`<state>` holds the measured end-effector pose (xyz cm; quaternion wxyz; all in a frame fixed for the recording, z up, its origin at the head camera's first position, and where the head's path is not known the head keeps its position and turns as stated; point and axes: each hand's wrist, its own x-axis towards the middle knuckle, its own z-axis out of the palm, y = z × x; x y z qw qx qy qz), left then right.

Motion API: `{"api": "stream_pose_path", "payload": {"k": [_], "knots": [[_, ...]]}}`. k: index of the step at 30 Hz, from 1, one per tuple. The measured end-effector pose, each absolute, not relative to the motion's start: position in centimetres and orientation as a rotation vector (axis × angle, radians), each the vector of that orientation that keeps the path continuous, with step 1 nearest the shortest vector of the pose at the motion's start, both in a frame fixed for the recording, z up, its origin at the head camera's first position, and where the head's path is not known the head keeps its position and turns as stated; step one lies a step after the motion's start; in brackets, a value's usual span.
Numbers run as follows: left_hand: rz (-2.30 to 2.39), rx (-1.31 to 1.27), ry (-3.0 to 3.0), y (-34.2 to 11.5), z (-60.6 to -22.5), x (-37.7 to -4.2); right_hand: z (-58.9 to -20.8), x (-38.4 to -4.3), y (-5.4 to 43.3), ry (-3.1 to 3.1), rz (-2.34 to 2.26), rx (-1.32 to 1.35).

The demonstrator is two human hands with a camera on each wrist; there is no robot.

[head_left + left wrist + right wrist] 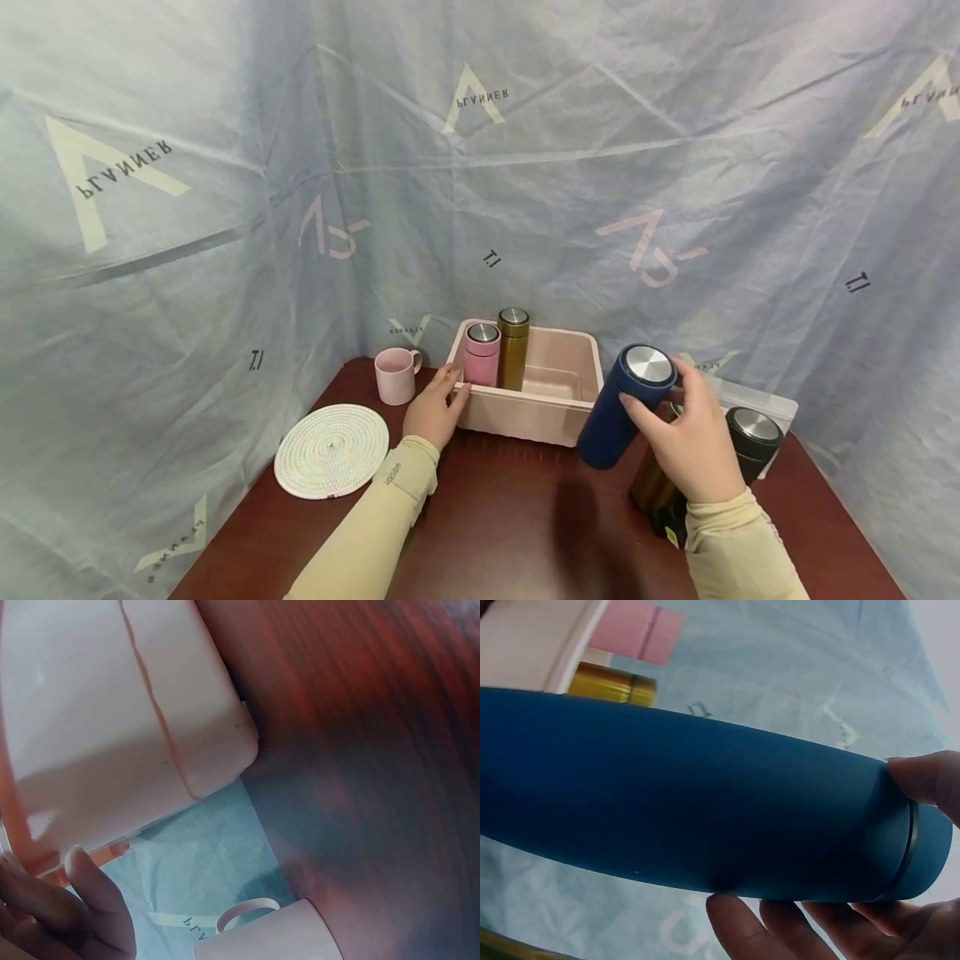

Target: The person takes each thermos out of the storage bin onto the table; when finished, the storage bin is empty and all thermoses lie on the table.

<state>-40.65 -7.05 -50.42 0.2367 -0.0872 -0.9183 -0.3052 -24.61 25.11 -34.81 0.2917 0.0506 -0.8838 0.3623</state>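
My right hand (693, 437) grips a dark blue thermos (611, 421) near its silver-topped lid, thumb on one side and fingers on the other. The thermos is tilted, held above the table beside the right end of a pink storage bin (525, 415). In the right wrist view the blue thermos (690, 802) fills the middle. At the bin's front left corner, my left hand (435, 408) holds the rim; part of its grip is hidden. A pink thermos (482, 358) and a gold thermos (513, 350) stand upright inside the bin's left part.
Behind my right hand stand a black thermos (753, 437) and a partly hidden brown-gold bottle (651, 479). Farther back is a white object (757, 402). A pink mug (395, 377) and a round woven mat (332, 450) lie left on the dark red table (495, 517). Grey cloth (555, 192) surrounds it.
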Motion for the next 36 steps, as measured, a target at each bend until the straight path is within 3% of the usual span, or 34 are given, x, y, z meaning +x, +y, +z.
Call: {"api": "stream_pose_path", "payload": {"k": [20,36], "knots": [[-0.85,-0.241,-2.493,-7.0,-50.2,-40.6,-42.1,-27.9,24.5,-2.488,1.132,0.058],[-0.849,-0.236,-2.516,-6.8,-50.2,-40.4,-42.1,-27.2,23.7,-2.39,1.022,0.016]]}}
